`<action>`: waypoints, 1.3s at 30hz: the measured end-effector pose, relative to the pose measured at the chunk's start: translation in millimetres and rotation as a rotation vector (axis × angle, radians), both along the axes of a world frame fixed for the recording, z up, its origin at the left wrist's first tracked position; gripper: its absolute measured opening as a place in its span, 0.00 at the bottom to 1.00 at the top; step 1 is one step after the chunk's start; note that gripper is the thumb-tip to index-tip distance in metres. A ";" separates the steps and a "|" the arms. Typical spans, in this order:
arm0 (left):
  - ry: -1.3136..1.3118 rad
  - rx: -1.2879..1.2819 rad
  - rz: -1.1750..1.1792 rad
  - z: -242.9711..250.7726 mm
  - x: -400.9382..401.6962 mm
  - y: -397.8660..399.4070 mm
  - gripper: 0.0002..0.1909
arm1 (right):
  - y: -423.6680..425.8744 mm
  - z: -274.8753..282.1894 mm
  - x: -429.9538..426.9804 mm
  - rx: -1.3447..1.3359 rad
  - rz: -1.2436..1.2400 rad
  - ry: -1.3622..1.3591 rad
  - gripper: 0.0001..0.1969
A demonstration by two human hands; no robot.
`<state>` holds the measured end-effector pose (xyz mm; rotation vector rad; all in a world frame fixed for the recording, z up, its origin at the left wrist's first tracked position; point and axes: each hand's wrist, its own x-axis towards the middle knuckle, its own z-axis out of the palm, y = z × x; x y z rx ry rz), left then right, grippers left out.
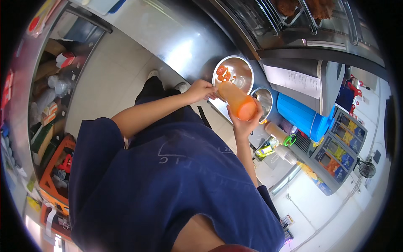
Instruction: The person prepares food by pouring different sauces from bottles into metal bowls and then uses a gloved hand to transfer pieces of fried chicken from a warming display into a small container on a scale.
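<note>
A translucent plastic bottle (pixel 234 96) with orange contents is tipped over a round steel bowl (pixel 245 71). My right hand (pixel 247 124) grips it around its base, and its narrower end lies at the bowl's near side. Red-orange sauce (pixel 223 72) lies in patches inside the bowl. Beside the bottle's narrower end and the bowl's rim, my left hand (pixel 203 91) has its fingers bent together; whether they pinch the rim, the bottle or a small part is unclear. A second, smaller steel bowl (pixel 266 100) stands just right of the first, partly behind my right hand.
The bowls stand on a steel counter (pixel 160 34), below a heated display case (pixel 296 41) with racks. A blue plastic container (pixel 299 115), a bottle with a green ring (pixel 277 132) and a drinks dispenser (pixel 337 151) are at the right. Left, across the floor, are loaded shelves (pixel 47 94) and an orange crate (pixel 47 176).
</note>
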<state>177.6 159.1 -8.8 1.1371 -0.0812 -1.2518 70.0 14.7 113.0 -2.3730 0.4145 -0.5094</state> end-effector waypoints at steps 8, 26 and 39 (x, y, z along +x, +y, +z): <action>0.010 -0.028 -0.002 2.7 -0.8 1.9 0.20 | 3.9 9.4 0.0 -0.035 -0.076 -0.111 0.42; 0.010 -0.025 0.021 -3.4 -2.4 -2.8 0.18 | 6.8 20.6 -6.6 -0.095 -0.076 0.041 0.36; -0.016 -0.011 0.006 -2.3 2.7 -1.2 0.18 | 0.7 25.1 -11.8 -0.173 -0.019 0.195 0.36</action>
